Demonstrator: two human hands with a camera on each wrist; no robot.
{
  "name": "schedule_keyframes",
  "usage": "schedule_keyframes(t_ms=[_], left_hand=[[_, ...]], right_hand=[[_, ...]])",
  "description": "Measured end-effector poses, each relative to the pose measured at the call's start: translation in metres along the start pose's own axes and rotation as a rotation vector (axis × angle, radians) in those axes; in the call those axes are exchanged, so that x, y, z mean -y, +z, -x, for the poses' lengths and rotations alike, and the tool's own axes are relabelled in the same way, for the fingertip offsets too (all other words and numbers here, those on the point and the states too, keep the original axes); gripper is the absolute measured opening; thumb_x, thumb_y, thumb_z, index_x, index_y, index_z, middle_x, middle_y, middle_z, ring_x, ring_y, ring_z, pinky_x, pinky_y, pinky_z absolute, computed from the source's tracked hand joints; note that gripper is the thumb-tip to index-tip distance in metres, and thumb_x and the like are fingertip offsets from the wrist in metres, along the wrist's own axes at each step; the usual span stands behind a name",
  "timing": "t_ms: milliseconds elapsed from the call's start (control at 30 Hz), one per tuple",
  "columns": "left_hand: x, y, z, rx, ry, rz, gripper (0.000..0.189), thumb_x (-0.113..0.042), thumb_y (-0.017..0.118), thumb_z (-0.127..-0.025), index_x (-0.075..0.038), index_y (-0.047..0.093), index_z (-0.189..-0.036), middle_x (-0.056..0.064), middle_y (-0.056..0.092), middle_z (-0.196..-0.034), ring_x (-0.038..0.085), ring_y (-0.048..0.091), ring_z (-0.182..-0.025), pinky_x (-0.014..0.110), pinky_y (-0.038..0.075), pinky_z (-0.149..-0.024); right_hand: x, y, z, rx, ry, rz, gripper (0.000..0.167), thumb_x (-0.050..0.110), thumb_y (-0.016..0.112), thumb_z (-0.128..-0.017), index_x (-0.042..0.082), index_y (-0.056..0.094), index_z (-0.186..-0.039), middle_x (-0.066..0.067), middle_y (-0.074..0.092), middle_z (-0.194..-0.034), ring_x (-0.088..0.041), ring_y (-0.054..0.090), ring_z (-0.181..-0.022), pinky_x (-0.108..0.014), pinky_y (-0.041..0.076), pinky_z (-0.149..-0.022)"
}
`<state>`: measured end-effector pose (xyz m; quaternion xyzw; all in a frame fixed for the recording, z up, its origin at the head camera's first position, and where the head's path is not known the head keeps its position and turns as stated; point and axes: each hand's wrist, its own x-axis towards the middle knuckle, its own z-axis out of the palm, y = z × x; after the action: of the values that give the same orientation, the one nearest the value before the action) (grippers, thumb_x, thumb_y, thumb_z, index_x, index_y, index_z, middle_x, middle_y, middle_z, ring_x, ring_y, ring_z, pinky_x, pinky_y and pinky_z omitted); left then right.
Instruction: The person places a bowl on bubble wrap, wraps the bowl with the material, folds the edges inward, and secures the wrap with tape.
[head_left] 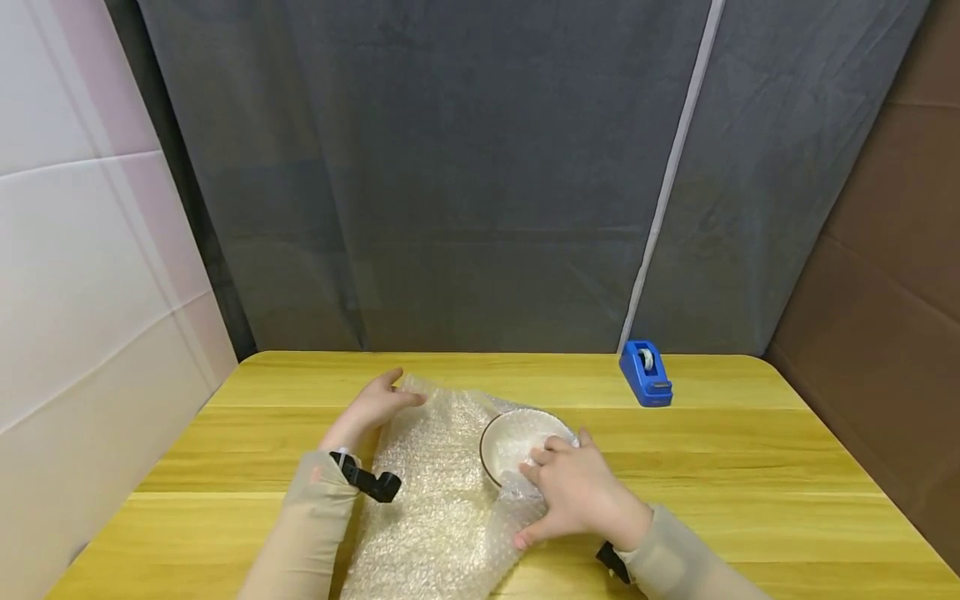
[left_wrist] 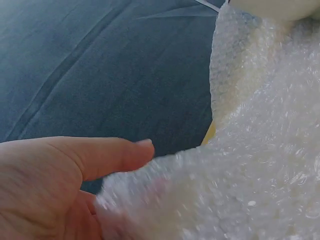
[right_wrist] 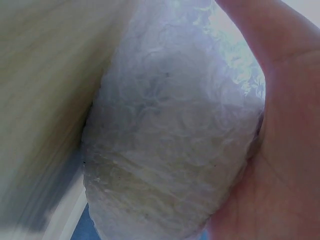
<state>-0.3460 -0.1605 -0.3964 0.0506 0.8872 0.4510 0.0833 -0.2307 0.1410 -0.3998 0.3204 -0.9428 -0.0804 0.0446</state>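
Note:
A white bowl (head_left: 517,437) with a dark rim sits on a sheet of bubble wrap (head_left: 427,500). My right hand (head_left: 577,492) holds a flap of the wrap against the bowl's near right side, its fingers bent over the rim and its thumb lower on the wrap. In the right wrist view the wrapped side (right_wrist: 170,130) fills the space beside the palm. My left hand (head_left: 378,404) is at the sheet's far left corner. Its thumb (left_wrist: 125,152) lies straight along the wrap's edge, while its other fingers are partly hidden under the wrap.
A blue tape dispenser (head_left: 647,375) with a roll of tape stands at the back right of the wooden table (head_left: 750,475). Behind the table hangs a dark grey curtain (head_left: 465,183). A white panel (head_left: 97,250) rises on the left and a brown one (head_left: 885,275) on the right.

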Motion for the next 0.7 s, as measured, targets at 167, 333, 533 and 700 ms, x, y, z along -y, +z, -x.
schedule_keyframes(t_ms=[167,333,533,700], left_hand=[[-0.006,0.001,0.004,0.003,0.044,0.073,0.046,-0.016,0.062,-0.089,0.015,0.054,-0.122,0.026,0.060,-0.113,0.033,0.059,-0.100,0.045,0.050,-0.090],[-0.018,0.000,0.010,0.037,0.064,0.185,0.026,-0.020,0.054,-0.094,0.004,0.065,-0.096,0.005,0.059,-0.085,0.017,0.054,-0.078,0.031,0.048,-0.072],[-0.037,0.002,0.019,0.099,0.144,0.290,0.039,-0.027,0.048,-0.100,0.003,0.066,-0.116,0.011,0.067,-0.106,0.022,0.060,-0.099,0.037,0.045,-0.093],[-0.056,0.010,0.029,0.181,0.287,0.367,0.040,-0.020,0.043,-0.102,0.007,0.059,-0.126,0.018,0.060,-0.128,0.031,0.051,-0.124,0.045,0.034,-0.109]], right_hand=[[0.000,0.000,0.000,0.006,0.009,-0.009,0.098,0.091,0.048,-0.062,0.019,0.066,-0.127,-0.003,0.062,-0.127,-0.024,0.051,-0.117,-0.065,0.037,-0.097],[0.000,0.000,0.000,0.008,0.010,-0.022,0.098,0.091,0.050,-0.062,0.019,0.066,-0.127,-0.003,0.062,-0.127,-0.025,0.051,-0.117,-0.065,0.037,-0.096],[0.000,0.001,0.000,0.003,0.010,-0.024,0.098,0.091,0.050,-0.062,0.019,0.066,-0.126,-0.003,0.063,-0.126,-0.025,0.052,-0.117,-0.064,0.039,-0.095],[0.000,0.001,0.000,-0.002,0.010,-0.019,0.097,0.090,0.051,-0.062,0.019,0.066,-0.126,-0.003,0.063,-0.126,-0.025,0.052,-0.117,-0.064,0.039,-0.095]])
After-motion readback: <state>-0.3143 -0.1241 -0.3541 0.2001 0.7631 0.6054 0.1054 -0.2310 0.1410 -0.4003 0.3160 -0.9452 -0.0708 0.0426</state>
